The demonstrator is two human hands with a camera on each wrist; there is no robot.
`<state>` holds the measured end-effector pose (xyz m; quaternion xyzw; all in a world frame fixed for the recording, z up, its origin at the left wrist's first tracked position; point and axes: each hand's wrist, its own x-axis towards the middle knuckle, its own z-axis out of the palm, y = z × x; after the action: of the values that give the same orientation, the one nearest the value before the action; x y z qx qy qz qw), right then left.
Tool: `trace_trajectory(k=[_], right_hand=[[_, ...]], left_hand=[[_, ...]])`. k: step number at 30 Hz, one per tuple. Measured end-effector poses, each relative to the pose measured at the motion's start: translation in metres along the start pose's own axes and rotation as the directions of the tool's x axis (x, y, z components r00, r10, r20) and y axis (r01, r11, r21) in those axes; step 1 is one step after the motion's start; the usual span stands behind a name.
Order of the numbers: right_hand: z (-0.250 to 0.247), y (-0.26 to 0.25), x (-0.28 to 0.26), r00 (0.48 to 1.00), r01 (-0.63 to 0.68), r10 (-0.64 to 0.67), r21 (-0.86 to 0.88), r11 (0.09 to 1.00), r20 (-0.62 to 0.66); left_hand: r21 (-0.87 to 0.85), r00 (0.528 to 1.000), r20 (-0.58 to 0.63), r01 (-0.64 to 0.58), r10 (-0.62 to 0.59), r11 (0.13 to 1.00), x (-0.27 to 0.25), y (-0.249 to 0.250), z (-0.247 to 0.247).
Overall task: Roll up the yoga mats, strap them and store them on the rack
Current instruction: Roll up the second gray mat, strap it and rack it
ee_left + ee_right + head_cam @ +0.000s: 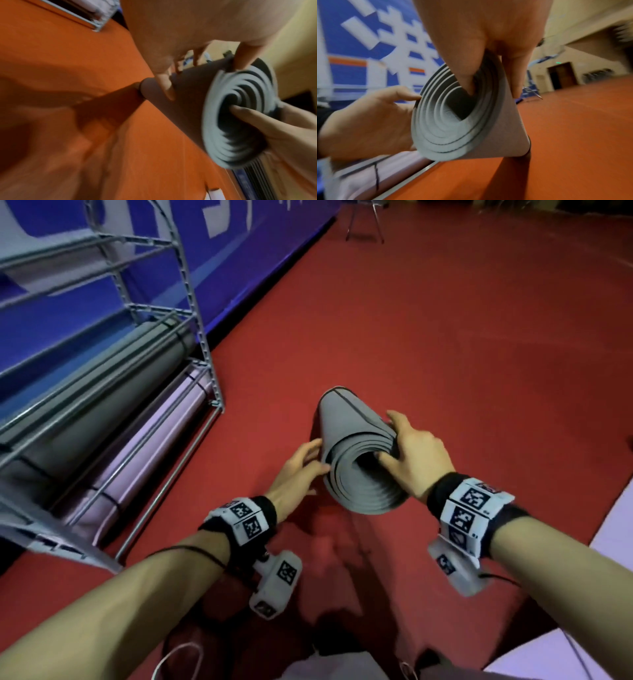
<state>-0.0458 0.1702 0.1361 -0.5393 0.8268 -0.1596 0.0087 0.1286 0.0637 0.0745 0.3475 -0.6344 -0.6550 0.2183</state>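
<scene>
**Holding a rolled grey mat beside the rack**

Standing the rolled grey yoga mat [356, 453] on end, I look down at its open spiral, which faces up toward me. Its far end touches the red floor [445, 337], so the roll's long axis runs steeply down and away from me, tilted rather than truly upright.

My right hand [416, 457] has the firmer grip: some fingers hook down inside the hollow centre of the spiral while the rest lie on the outside, pinching the layered edge between them. My left hand [294, 470] is on the opposite side of the roll, fingers lightly bent with their tips pressed against the outer wrap, steadying it rather than closing round it.

A thin dark line, probably a strap, runs along the mat's upper side; whether it is fastened, I cannot tell.

The metal rack [202, 344] stands to my left, near the mat but apart from it. Its long rails run away from me, and its lower shelves hold a dark grey rolled mat [102, 392] and a pale lilac rolled mat [154, 440], both lying along the shelf.

To store this roll, I judge it must swing from near-upright to lying level, parallel to those shelves, and travel leftward. My left hand is nearer the rack.
</scene>
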Motion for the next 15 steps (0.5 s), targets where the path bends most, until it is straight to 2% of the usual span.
trace_trajectory(k=[3,5,7,8,9,10,11,12,13,14,15], right_hand=[[-0.004,-0.019,0.016,0.982,0.159,-0.134,-0.201,0.967,0.131],[-0.008,-0.031,0.029,0.969,0.226,-0.187,-0.270,0.936,0.161],[-0.018,-0.042,0.048,0.975,0.210,-0.179,-0.281,0.937,0.132],[-0.025,-0.046,0.057,0.981,0.187,-0.166,-0.256,0.948,0.102],[-0.032,-0.049,0.065,0.987,0.157,-0.145,-0.213,0.964,0.071],[-0.036,-0.052,0.072,0.992,0.121,-0.116,-0.163,0.979,0.043],[-0.038,-0.054,0.077,0.996,0.088,-0.086,-0.115,0.989,0.018],[-0.038,-0.055,0.079,0.998,0.066,-0.066,-0.076,0.995,0.000],[-0.036,-0.055,0.078,0.998,0.054,-0.055,-0.051,0.997,-0.012],[-0.032,-0.055,0.078,0.998,0.053,-0.054,-0.038,0.998,-0.023],[-0.029,-0.054,0.075,0.998,0.061,-0.062,-0.037,0.997,-0.029]], left_hand=[[0.100,0.987,0.056,0.147,-0.153,0.984,-0.012,-0.036,-0.029],[0.144,0.961,0.043,0.264,-0.272,0.954,-0.016,-0.061,-0.042],[0.080,0.939,-0.102,0.338,-0.329,0.938,-0.010,-0.096,-0.059],[0.100,0.928,-0.183,0.347,-0.326,0.932,-0.007,-0.107,-0.064],[0.206,0.916,-0.233,0.376,-0.328,0.903,-0.002,-0.125,-0.075],[0.301,0.893,-0.258,0.438,-0.370,0.847,-0.001,-0.138,-0.084],[0.352,0.843,-0.286,0.534,-0.455,0.769,0.001,-0.154,-0.095],[0.481,0.807,-0.268,0.585,-0.526,0.652,0.005,-0.175,-0.104],[0.646,0.802,-0.231,0.550,-0.551,0.530,0.008,-0.197,-0.115],[0.714,0.784,-0.191,0.524,-0.591,0.465,0.009,-0.210,-0.121],[0.717,0.744,-0.182,0.548,-0.644,0.430,0.013,-0.219,-0.123]])
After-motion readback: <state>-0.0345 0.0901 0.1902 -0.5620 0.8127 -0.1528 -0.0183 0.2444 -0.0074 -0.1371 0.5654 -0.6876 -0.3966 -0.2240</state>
